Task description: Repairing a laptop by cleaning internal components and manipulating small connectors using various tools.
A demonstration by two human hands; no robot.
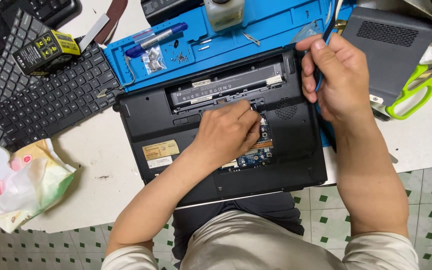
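Note:
A black laptop [176, 125] lies upside down on the white table, partly on a blue work mat [256, 30]. Its battery bay [226, 85] is bare, and an open compartment shows a blue circuit board [251, 159]. My left hand [228, 132] reaches into that compartment with its fingertips pinched together on the board. Whatever they pinch is hidden. My right hand [336, 75] curls around the laptop's far right edge near the corner, thumb pointing left.
Two loose black keyboards [51, 95] lie at the left, with a black and yellow box [46, 50] on top. A crumpled tissue pack [21, 185] sits at the front left. On the mat are a blue pen [156, 37], small screws [180, 57] and a white bottle [223, 12]. At the right are a grey box [386, 45] and green-handled scissors [416, 92].

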